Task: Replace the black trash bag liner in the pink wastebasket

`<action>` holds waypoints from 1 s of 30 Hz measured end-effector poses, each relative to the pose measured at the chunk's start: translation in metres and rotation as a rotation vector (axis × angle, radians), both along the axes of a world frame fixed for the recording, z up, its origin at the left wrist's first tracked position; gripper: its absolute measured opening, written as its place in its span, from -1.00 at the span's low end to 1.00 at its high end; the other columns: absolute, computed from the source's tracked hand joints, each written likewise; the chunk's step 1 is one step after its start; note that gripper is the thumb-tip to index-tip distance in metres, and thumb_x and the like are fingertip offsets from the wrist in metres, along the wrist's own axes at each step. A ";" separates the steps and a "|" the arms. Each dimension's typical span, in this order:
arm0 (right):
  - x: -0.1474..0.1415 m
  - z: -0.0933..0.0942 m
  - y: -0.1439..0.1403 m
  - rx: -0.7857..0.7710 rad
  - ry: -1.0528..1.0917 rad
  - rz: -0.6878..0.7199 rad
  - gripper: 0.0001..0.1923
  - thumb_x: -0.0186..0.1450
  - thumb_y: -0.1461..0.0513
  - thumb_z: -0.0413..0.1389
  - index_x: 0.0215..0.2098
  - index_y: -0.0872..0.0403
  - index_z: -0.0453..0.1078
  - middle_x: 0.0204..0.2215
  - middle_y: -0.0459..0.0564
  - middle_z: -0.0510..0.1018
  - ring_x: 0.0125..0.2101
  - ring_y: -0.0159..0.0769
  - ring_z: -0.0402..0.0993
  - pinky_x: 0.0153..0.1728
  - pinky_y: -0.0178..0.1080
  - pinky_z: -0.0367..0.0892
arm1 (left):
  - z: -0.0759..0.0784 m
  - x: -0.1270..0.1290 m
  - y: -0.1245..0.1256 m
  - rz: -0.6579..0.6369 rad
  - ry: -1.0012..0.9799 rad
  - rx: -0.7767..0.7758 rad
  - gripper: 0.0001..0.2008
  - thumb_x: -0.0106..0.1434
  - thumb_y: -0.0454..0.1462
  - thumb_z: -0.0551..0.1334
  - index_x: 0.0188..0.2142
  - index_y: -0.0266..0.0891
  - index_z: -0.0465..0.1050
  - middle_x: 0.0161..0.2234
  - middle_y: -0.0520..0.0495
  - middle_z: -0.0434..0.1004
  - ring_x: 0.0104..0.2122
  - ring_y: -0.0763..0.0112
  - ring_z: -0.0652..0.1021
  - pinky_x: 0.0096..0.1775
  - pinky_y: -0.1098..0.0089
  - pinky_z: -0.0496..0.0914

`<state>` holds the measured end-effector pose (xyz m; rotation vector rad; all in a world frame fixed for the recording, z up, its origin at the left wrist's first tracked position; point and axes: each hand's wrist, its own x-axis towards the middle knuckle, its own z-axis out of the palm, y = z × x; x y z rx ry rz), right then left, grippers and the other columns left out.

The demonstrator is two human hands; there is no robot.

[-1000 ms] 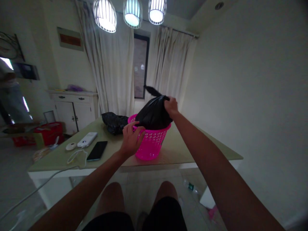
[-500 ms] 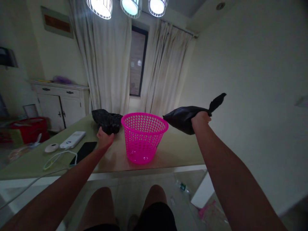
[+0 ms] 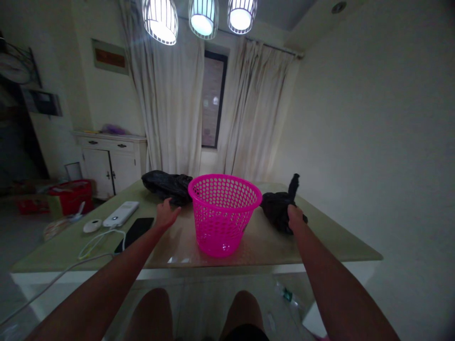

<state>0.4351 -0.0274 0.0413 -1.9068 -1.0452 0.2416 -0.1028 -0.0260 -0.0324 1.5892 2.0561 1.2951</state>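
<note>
A pink perforated plastic basket (image 3: pixel 223 215) stands upright on the table in front of me. To its left lies a crumpled black plastic bag (image 3: pixel 167 184). My left hand (image 3: pixel 168 215) is open just in front of that bag, fingers apart; whether a fingertip touches it I cannot tell. On the basket's right, my right hand (image 3: pixel 296 217) is closed on a second black plastic bag (image 3: pixel 276 208), which rests on or just above the tabletop with one end sticking up.
A black phone (image 3: pixel 137 232), a white power bank (image 3: pixel 121 214) with a cable and a small round white object (image 3: pixel 92 226) lie on the table (image 3: pixel 337 244) at left. A plastic bottle (image 3: pixel 288 294) is on the floor. A white cabinet (image 3: pixel 110 163) stands behind.
My right hand has lowered the right bag from above the table to about its surface. My left hand's fingers have spread near the left bag. The camera view has shifted.
</note>
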 end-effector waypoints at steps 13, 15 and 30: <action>0.004 -0.115 -0.064 0.095 -0.345 0.606 -0.15 0.27 -0.09 0.12 0.45 0.07 0.32 0.40 0.29 0.43 0.43 0.12 0.36 0.52 0.16 0.16 | -0.005 0.004 0.027 -0.154 0.480 -0.213 -0.28 0.37 -0.14 0.23 0.46 -0.36 0.27 0.43 -0.58 0.34 0.42 -0.29 0.36 0.31 -0.16 0.28; 0.006 -0.124 -0.071 0.114 -0.350 0.600 -0.14 0.28 -0.11 0.09 0.45 0.08 0.33 0.40 0.30 0.42 0.43 0.12 0.36 0.52 0.15 0.19 | -0.002 0.004 0.027 -0.198 0.503 -0.204 -0.30 0.36 -0.11 0.25 0.45 -0.20 0.32 0.47 -0.47 0.32 0.45 -0.26 0.32 0.32 -0.17 0.27; -0.017 -0.095 -0.048 -0.431 -0.463 0.527 -0.21 0.56 0.00 -0.06 0.57 0.31 0.16 0.49 0.36 0.28 0.50 0.15 0.23 0.52 0.06 0.12 | 0.016 0.014 -0.008 -0.121 0.367 -0.204 -0.94 0.24 -0.30 0.29 -0.39 -0.20 0.48 -0.03 -0.38 0.64 0.19 -0.31 0.54 0.23 -0.24 0.33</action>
